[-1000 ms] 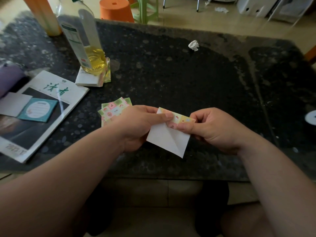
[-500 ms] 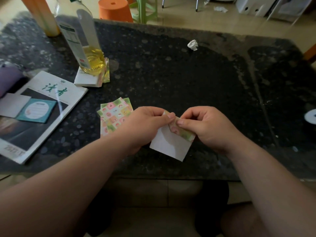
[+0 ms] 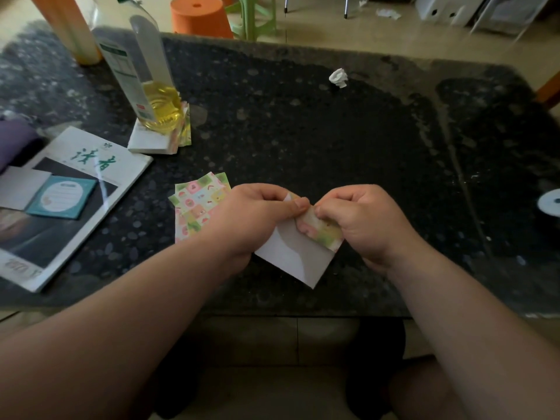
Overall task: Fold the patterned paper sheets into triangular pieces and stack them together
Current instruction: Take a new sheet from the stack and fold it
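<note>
Both hands hold one sheet [image 3: 295, 256] just above the table's [image 3: 333, 140] near edge, white side up. The left hand [image 3: 254, 216] pinches its top corner between thumb and forefinger; the right hand [image 3: 363, 219] pinches the patterned flap folded over along the sheet's right side. The two thumbs nearly touch. A stack of patterned pieces [image 3: 197, 204] lies on the table just left of the left hand. Toward the left edge sit a magazine [image 3: 81, 189] and an oil bottle [image 3: 145, 77] standing on a paper pad [image 3: 148, 144].
</note>
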Available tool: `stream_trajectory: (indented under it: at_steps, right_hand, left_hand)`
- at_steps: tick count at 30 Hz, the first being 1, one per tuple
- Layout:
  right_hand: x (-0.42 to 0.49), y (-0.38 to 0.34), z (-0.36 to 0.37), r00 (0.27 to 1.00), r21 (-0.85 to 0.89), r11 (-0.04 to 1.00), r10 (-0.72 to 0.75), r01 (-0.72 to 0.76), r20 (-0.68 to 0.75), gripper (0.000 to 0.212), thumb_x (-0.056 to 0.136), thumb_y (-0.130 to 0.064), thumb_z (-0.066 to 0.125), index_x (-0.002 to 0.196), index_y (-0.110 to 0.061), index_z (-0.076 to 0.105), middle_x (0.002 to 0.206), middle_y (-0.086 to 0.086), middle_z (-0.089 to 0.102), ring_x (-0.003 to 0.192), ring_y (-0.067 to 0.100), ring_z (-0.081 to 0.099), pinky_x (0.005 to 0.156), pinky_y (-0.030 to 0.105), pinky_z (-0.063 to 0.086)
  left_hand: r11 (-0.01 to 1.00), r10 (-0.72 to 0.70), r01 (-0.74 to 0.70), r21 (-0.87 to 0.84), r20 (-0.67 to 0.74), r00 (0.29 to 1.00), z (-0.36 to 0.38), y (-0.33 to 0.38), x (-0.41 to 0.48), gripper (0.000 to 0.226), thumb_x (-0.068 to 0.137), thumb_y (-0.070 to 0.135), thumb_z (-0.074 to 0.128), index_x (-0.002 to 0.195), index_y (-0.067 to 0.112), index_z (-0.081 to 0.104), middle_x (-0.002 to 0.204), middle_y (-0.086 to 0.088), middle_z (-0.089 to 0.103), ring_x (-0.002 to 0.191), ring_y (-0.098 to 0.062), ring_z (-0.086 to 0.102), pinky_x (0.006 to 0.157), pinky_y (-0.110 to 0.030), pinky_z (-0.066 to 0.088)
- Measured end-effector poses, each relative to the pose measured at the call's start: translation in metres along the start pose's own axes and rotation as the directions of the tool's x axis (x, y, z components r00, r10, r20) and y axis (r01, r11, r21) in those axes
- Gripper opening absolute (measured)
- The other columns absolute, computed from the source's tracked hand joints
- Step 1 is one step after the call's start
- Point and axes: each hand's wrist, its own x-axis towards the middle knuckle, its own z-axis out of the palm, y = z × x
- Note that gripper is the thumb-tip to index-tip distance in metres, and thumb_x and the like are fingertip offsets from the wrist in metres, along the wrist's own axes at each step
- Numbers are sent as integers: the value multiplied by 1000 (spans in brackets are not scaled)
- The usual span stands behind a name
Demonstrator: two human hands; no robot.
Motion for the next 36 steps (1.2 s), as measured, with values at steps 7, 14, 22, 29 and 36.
stream_trajectory:
  at_steps: [7,14,22,29,36]
  right_hand:
    - [5,4,-37,999,-98,994,47,-47,7,25,88,-11,67,64,-11,76,60,4,68,59,13,60,64,33,47]
    - [0,6,-27,993,-59,992,-114,114,1,12,92,-35,72,86,-28,79,85,-9,77,84,9,71,76,33,56]
    - [0,0,-12,987,-211,971,-83,112,139,13,92,-32,74,80,-27,76,81,-15,74,82,3,70,76,32,57]
    - [-7,-4,-20,974,-257,953,-114,163,196,12,93,-23,74,82,-27,77,81,-16,75,80,-2,71,76,26,55]
    - [-13,-10,-31,951,-262,931,-190,254,244,14,91,-22,75,78,-28,77,80,-17,74,79,-2,70,66,16,50]
  left_hand:
    - [978,-94,58,-202,-173,980,-28,16,7,14,81,21,83,92,15,76,96,-11,78,89,-28,76,75,-45,61]
    - [997,-64,61,-57,-42,997,-14,9,2,10,87,26,78,79,22,81,96,-8,78,97,-31,74,88,-54,60]
    - [995,49,-50,89,9,999,-2,5,1,15,86,17,75,73,21,81,86,-8,77,93,-32,73,90,-53,60]
    - [973,23,-43,228,87,996,-6,7,-4,4,76,17,81,72,16,81,83,-10,78,87,-29,76,90,-57,59]
    - [950,43,-91,298,164,986,-13,19,-13,10,80,13,76,72,15,81,81,-6,78,81,-20,77,83,-42,62]
